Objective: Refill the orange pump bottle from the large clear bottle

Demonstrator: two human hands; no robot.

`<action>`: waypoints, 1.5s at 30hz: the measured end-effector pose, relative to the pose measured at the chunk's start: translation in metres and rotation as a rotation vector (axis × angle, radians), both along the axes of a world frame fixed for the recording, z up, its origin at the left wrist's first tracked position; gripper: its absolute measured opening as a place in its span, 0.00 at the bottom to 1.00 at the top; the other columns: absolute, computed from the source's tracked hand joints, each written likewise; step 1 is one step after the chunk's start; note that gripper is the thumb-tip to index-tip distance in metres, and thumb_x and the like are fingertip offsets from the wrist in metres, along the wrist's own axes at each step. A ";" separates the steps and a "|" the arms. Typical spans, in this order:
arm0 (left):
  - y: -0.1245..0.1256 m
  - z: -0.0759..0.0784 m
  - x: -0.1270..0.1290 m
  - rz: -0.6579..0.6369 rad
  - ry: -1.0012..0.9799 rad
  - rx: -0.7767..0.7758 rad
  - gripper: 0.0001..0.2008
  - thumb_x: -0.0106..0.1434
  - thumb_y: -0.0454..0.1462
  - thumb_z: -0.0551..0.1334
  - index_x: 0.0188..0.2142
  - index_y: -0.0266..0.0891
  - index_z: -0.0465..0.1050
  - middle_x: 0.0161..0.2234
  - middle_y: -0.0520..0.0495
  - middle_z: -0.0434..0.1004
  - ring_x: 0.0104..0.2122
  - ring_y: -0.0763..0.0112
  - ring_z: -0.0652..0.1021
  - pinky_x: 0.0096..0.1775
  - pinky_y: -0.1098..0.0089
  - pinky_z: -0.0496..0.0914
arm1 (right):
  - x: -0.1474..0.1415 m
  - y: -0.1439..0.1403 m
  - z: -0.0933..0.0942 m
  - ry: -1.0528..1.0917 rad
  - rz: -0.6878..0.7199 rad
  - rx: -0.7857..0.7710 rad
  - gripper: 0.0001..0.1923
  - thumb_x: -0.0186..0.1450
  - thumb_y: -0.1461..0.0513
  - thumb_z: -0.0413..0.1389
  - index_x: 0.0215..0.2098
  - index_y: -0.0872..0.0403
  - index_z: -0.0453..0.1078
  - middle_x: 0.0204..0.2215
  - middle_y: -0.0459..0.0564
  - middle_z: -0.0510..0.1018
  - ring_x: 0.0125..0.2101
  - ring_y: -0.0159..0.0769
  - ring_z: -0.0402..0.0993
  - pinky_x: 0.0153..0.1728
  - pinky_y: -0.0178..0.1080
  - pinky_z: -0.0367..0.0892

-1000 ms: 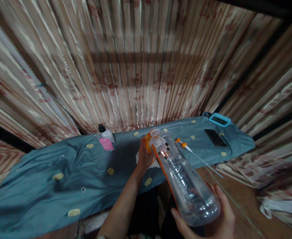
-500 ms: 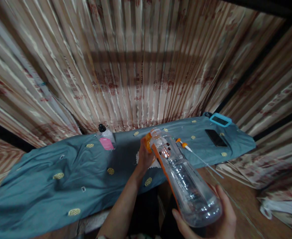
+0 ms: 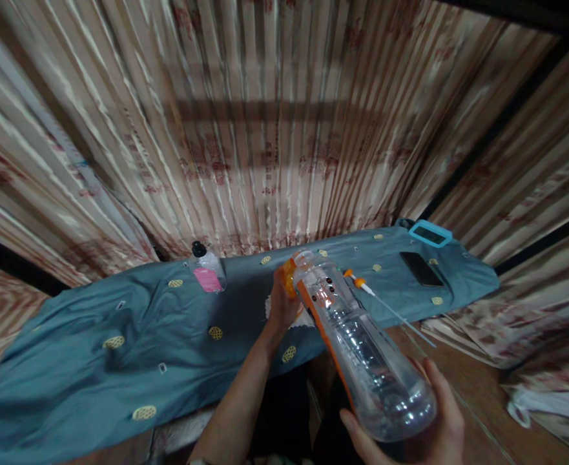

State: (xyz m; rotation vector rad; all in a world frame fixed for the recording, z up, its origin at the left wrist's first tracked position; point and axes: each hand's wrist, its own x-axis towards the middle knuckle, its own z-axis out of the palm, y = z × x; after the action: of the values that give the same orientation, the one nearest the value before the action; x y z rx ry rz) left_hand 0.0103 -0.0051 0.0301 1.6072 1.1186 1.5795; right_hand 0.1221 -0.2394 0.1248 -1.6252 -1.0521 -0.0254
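A large clear plastic bottle [image 3: 362,349] with an orange-edged label lies tilted across my view, its mouth end up and to the left. My right hand [image 3: 442,407] grips it around the base, thumb on the near side. My left hand [image 3: 282,307] is closed around a small orange see-through container [image 3: 289,276] right beside the bottle's mouth. Whether the two touch I cannot tell. Past the bottle lies an orange and white pump top [image 3: 360,283] with a long thin tube. A white scalloped piece [image 3: 302,319] shows partly behind my left hand.
Blue-grey cloth with yellow patterns [image 3: 85,374] covers the long narrow table. A clear bottle with black cap and pink label [image 3: 209,271] stands left of centre. A black phone [image 3: 420,268] and a blue-framed device [image 3: 430,234] lie at the right. Curtains [image 3: 274,129] hang behind.
The base of the large bottle has shifted slightly right and down with my right hand. My left hand and the orange container have hardly moved.
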 end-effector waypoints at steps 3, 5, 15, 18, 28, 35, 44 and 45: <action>0.000 0.000 0.001 0.005 -0.042 -0.006 0.25 0.64 0.48 0.70 0.55 0.40 0.70 0.49 0.40 0.79 0.46 0.56 0.82 0.50 0.55 0.77 | 0.001 0.000 0.001 0.047 -0.019 -0.036 0.61 0.55 0.39 0.70 0.75 0.59 0.55 0.61 0.69 0.73 0.54 0.64 0.76 0.48 0.58 0.76; -0.001 0.001 0.001 -0.010 -0.097 -0.014 0.25 0.64 0.49 0.71 0.55 0.42 0.70 0.48 0.41 0.79 0.44 0.57 0.82 0.49 0.56 0.77 | 0.003 0.001 0.001 0.058 -0.012 -0.029 0.61 0.55 0.40 0.71 0.75 0.59 0.55 0.62 0.70 0.72 0.54 0.63 0.76 0.50 0.59 0.76; -0.001 0.003 0.000 -0.039 -0.167 -0.032 0.27 0.63 0.53 0.70 0.55 0.42 0.71 0.47 0.41 0.80 0.43 0.57 0.82 0.45 0.58 0.76 | 0.009 0.002 -0.002 0.051 -0.009 -0.029 0.62 0.54 0.39 0.71 0.75 0.58 0.56 0.62 0.67 0.73 0.54 0.60 0.77 0.56 0.60 0.74; 0.000 0.001 0.000 -0.038 -0.137 -0.014 0.28 0.64 0.53 0.69 0.56 0.41 0.71 0.49 0.40 0.79 0.45 0.55 0.82 0.47 0.57 0.77 | 0.006 0.003 -0.001 0.133 -0.011 -0.029 0.62 0.52 0.40 0.72 0.75 0.57 0.56 0.63 0.68 0.72 0.58 0.66 0.74 0.59 0.68 0.70; 0.001 -0.001 0.001 0.000 -0.063 0.027 0.25 0.65 0.49 0.69 0.57 0.42 0.69 0.51 0.41 0.80 0.48 0.55 0.82 0.53 0.53 0.77 | 0.007 0.001 0.002 -0.025 -0.017 -0.038 0.60 0.56 0.38 0.69 0.75 0.58 0.56 0.60 0.66 0.74 0.52 0.59 0.77 0.50 0.57 0.76; 0.003 -0.005 0.000 0.003 -0.074 0.016 0.25 0.64 0.51 0.70 0.55 0.43 0.71 0.49 0.41 0.80 0.47 0.54 0.83 0.51 0.55 0.78 | -0.002 0.001 0.005 0.143 -0.007 -0.026 0.62 0.54 0.39 0.71 0.75 0.57 0.55 0.64 0.69 0.71 0.61 0.69 0.71 0.62 0.70 0.65; 0.000 0.002 0.001 -0.008 -0.071 -0.003 0.27 0.63 0.51 0.70 0.55 0.42 0.71 0.52 0.39 0.80 0.50 0.52 0.82 0.55 0.51 0.77 | -0.003 0.001 0.007 0.135 -0.018 -0.028 0.62 0.53 0.38 0.71 0.75 0.57 0.56 0.64 0.69 0.70 0.60 0.66 0.72 0.61 0.66 0.68; 0.000 0.003 0.001 -0.006 -0.073 -0.008 0.26 0.62 0.51 0.71 0.55 0.42 0.71 0.52 0.39 0.79 0.51 0.52 0.82 0.55 0.51 0.76 | -0.002 0.001 0.006 0.131 -0.012 -0.040 0.62 0.53 0.38 0.71 0.75 0.57 0.55 0.63 0.69 0.71 0.59 0.65 0.73 0.58 0.64 0.72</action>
State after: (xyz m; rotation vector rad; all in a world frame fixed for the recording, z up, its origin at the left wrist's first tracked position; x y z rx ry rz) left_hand 0.0110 -0.0050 0.0326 1.5338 1.0797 1.6146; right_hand 0.1198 -0.2386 0.1312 -1.6466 -0.9470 0.0936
